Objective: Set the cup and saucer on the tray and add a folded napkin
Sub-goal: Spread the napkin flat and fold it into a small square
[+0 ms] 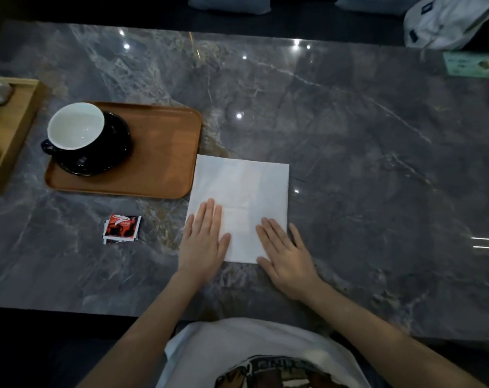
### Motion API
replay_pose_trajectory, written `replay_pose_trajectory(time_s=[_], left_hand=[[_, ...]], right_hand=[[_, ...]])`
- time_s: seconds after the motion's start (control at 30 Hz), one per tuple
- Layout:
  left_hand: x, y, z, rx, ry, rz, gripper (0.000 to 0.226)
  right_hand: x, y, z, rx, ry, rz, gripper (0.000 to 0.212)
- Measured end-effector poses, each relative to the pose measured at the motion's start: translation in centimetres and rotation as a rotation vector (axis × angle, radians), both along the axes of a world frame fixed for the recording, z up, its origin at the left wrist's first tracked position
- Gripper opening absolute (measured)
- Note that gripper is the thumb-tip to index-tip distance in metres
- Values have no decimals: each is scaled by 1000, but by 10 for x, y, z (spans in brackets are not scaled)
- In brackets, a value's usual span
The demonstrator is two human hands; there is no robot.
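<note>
White napkin (241,203) was spread flat on the marble table (349,130) right in front of me, still unfolded as far as I could tell, creases showing. My left hand (205,238) sat flat on its 7 o'clock corner and my right hand (286,254) on the 5 o'clock corner, fingers straight on both, holding nothing, just pinning the paper so it wouldn't slide. A small red packet (122,228) lay off at 9 o'clock from my left hand. Further out at 10 o'clock, the cup (75,127) was already on its dark saucer (113,152), on the left half of the wooden tray (164,152). I'd say the right half was left bare for the napkin.
</note>
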State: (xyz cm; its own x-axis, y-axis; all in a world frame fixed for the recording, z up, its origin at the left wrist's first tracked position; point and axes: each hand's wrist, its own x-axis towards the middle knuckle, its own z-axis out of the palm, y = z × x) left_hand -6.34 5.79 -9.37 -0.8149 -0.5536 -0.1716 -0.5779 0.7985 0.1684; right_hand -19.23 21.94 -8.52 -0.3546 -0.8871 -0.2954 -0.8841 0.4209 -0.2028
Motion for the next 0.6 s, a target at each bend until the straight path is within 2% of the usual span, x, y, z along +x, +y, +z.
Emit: replay_pose_trajectory(time_s=[0.17,0.27,0.33,0.4,0.5,0.6], left_hand=[[-1,0,-2,-8,35,-1,71],[-3,0,1,27,38,13,69],[-8,0,11,47,91,39,59],[-16,-3,19,30,177,33,40],[-34,-21,28,87,249,3,34],[-55,-47,33,91,226,-84,33]], right_hand=[[-12,24,-1,-54,0,-25,60],[-18,23,3,-290,-73,-96,55],[-23,11,12,-449,-176,-248,44],[-32,-6,21,-523,-256,-394,33],[-51,-34,27,-525,-214,-424,19],[-71,-58,32,-458,-191,-409,22]])
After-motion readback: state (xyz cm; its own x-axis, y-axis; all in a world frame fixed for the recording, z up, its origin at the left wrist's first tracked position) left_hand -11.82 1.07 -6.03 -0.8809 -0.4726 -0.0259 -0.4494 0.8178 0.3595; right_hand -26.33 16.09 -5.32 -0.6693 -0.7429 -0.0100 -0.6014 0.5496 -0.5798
